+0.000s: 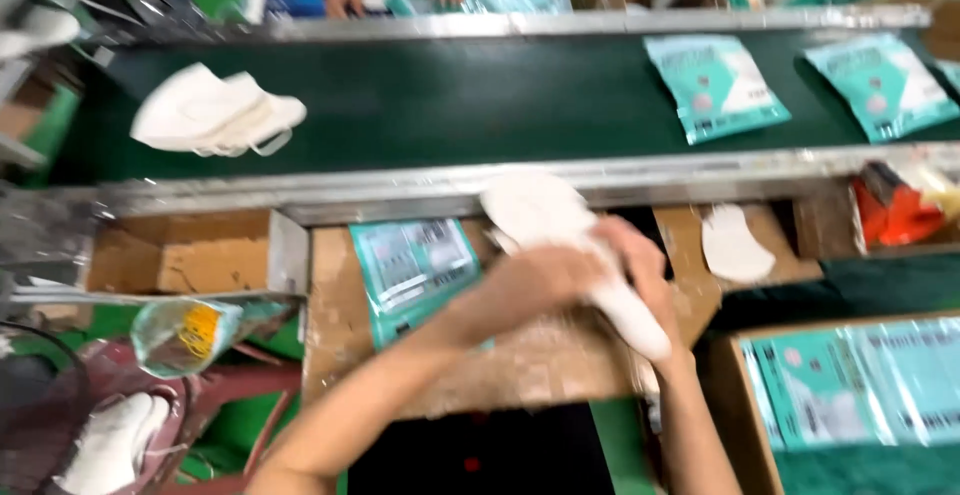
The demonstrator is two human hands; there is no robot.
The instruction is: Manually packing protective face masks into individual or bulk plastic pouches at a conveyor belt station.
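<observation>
We grip white mask (560,230) w/ both hands, L (530,280) & R (645,280) closed on it (blurred), over pouch (412,267) for bagging, we judge.

Pretty bright, even light on my feed, but motion blur smears everything, worst around both hands (590,275).

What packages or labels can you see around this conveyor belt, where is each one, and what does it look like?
Teal pouch: flat on the belt, right of middle, teal with white panel.
Second teal pouch: on the belt, far right, same colours.
Pouch on cardboard: by the left hand, teal, white label.
Boxed pouches: stacked in the lower right carton, teal, glossy.
Yellow label: on a clear bottle, lower left.
</observation>
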